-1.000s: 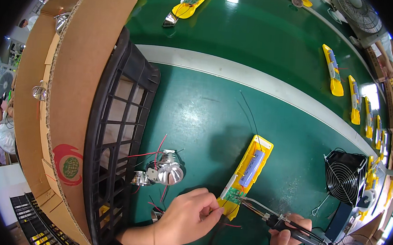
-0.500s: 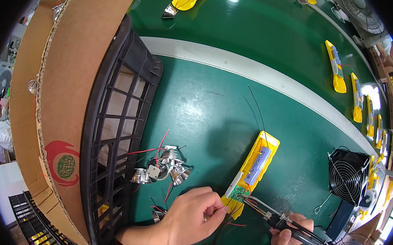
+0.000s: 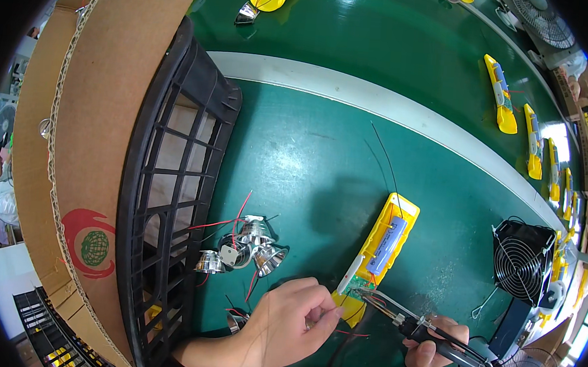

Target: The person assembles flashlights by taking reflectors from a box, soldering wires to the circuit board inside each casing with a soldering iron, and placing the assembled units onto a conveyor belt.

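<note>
My right hand (image 3: 436, 340) grips a black-handled soldering iron (image 3: 427, 332) with a thin metal guide tube alongside. Its tip meets a small green circuit board (image 3: 353, 288) in a yellow plastic housing (image 3: 401, 208). A blue-violet cylindrical battery (image 3: 386, 246) lies in that housing, and a thin black wire (image 3: 386, 156) reaches out beyond its far end. At the housing's near end, my left hand (image 3: 291, 326) is closed in a pinch beside the board; what sits between the fingertips is hidden. Several silver reflector cups (image 3: 256, 233) with red and black wires lie left of the housing.
A black plastic crate (image 3: 185, 135) and a cardboard box (image 3: 114, 116) stand at left. Beyond a pale rail (image 3: 328, 82), a green belt (image 3: 386, 40) carries several yellow housings (image 3: 500, 95). A black fan (image 3: 522, 261) stands at right. A person sits far left.
The view has shifted slightly, so most things appear a little higher. Both hands keep nearly the same pose, with the iron's tip still at the circuit board.
</note>
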The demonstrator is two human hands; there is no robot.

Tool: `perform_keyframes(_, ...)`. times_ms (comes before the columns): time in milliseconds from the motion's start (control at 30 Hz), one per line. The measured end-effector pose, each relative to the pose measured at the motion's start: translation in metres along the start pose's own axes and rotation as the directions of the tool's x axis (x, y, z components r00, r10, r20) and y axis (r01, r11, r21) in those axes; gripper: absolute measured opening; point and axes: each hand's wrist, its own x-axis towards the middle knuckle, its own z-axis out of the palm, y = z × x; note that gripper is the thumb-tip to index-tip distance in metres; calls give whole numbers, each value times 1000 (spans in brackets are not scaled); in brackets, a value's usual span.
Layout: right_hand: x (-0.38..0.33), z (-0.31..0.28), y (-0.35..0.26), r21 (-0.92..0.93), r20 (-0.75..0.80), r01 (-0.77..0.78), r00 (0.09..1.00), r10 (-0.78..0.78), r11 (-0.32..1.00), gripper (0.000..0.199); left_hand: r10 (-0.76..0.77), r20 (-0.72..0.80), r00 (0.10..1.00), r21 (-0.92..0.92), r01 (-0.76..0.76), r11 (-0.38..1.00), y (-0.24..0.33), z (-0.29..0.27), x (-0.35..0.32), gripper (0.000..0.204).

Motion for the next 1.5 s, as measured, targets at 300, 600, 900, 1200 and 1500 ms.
perform_keyframes(300, -1, -2, -1, 18, 28, -43, 999, 42, 999, 40, -32, 17, 999, 7, 32, 999, -1, 1, 0, 11)
perform_keyframes(600, 3, -2, -2, -63, 19, 8, 1000, -6, 998, 38, -17, 24, 1000, 27, 16, 1000, -3, 4, 2, 11)
perform_keyframes(900, 2, -1, -2, -113, 8, 20, 1000, -19, 993, 38, -9, 37, 999, 7, 9, 1000, -2, 2, 2, 12)
perform_keyframes(1200, -2, 2, -3, -77, -91, 23, 995, -30, 997, 38, -18, 40, 999, -6, 18, 1000, 0, 1, 1, 12)
perform_keyframes(1500, 0, 4, -5, -107, -36, 15, 999, -19, 994, 37, -28, 11, 1000, 8, 28, 1000, -1, -1, -1, 12)
